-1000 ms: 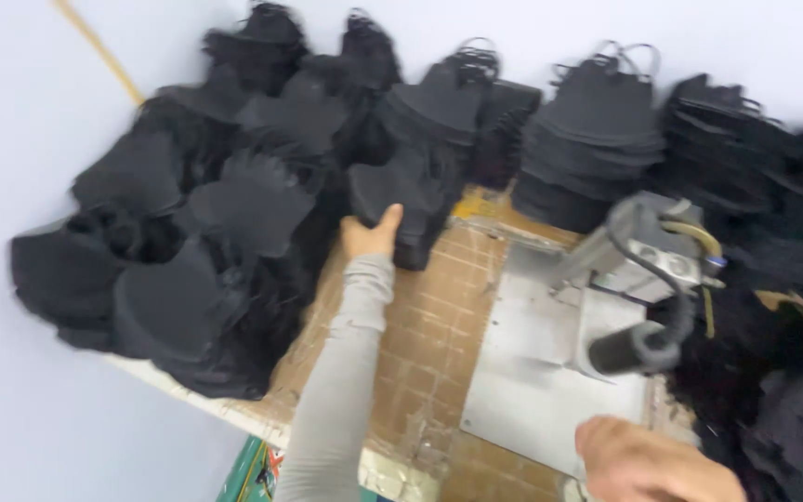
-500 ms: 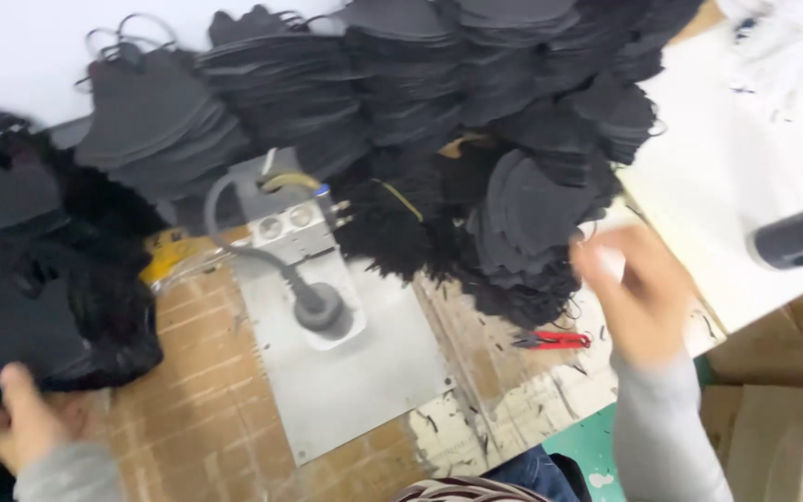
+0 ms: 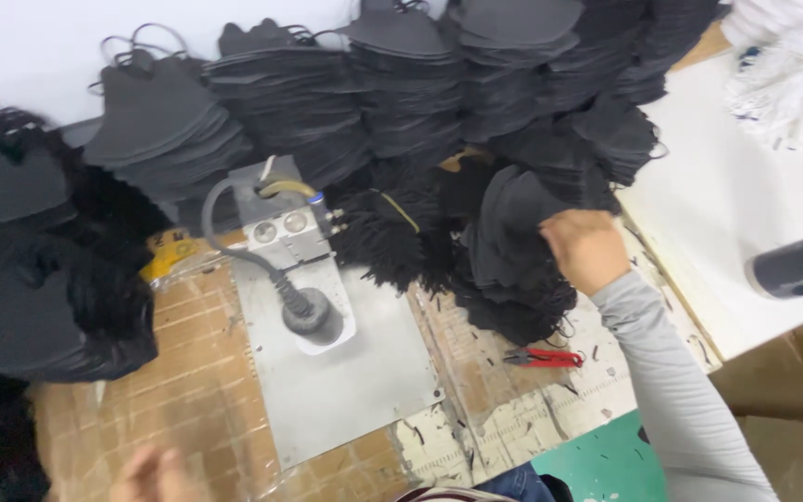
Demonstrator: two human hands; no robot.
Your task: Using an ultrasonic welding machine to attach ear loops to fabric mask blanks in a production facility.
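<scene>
Looking left to right: the left hand sits blurry at the bottom edge, can't tell if its fingers are open or curled, and it's well apart from everything. The right hand is way nearer, fingers curled down on the pile of black fabric pieces, which spreads leftward from its fingertips.

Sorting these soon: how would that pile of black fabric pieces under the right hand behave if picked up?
Probably floppy: the pile of black fabric pieces sags unevenly under the right hand. Likely light, since each piece looks thin. It may snag, because loose cords hang tangled along its lower edge. The layers look unbound, so some would probably slide off.
</scene>
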